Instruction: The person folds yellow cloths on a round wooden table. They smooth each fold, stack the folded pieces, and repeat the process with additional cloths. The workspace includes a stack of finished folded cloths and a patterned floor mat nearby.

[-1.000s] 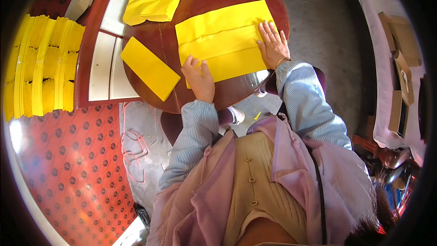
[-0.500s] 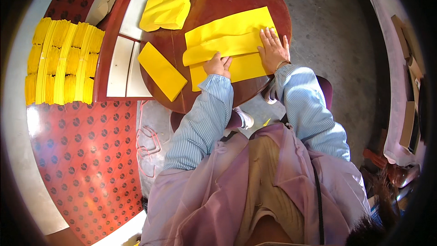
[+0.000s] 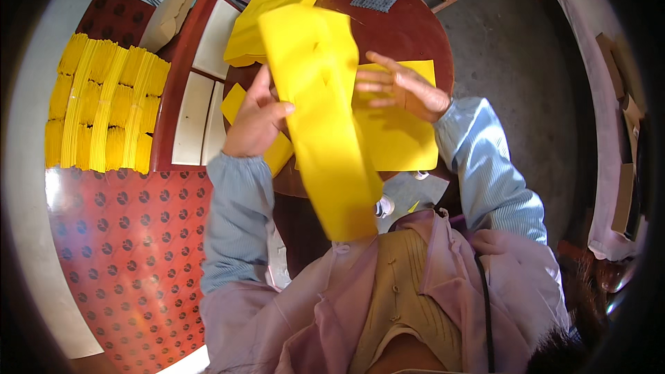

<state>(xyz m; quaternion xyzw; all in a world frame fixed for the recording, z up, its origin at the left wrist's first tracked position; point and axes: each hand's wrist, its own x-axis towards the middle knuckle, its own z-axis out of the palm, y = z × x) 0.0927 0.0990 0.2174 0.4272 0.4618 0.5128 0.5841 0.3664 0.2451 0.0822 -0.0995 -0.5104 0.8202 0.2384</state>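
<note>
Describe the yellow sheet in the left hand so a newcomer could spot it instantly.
Find the round red-brown table, top middle. Above it, the left hand grips the left edge of a long yellow sheet. Unlike the yellow pieces lying on the table, this one is held up, its lower end past the table's near edge.

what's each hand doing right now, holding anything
Left hand: closed on the left edge of a folded yellow sheet.
Right hand: open, fingers spread, slightly blurred, holding nothing visible.
</note>
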